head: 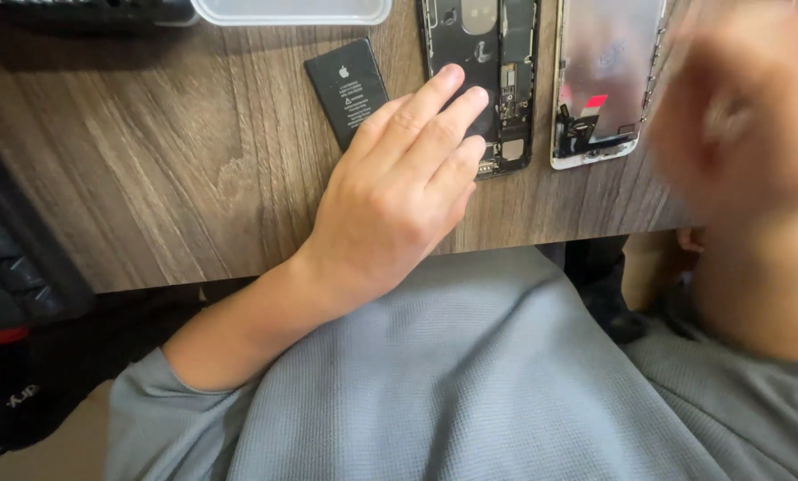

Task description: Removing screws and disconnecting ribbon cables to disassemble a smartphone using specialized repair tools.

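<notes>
My left hand lies flat on the wooden table, fingers together, its fingertips resting on the lower part of an opened black phone body. A black phone battery lies just left of the fingers, touching or nearly touching the index finger. A detached phone screen panel with a white frame lies face down to the right of the phone body. My right hand is raised near the camera at the right and heavily blurred; whether it holds anything does not show.
A clear plastic container stands at the table's far edge. A dark keyboard-like object sits at the left edge. The table's front edge runs just above my lap in grey clothing.
</notes>
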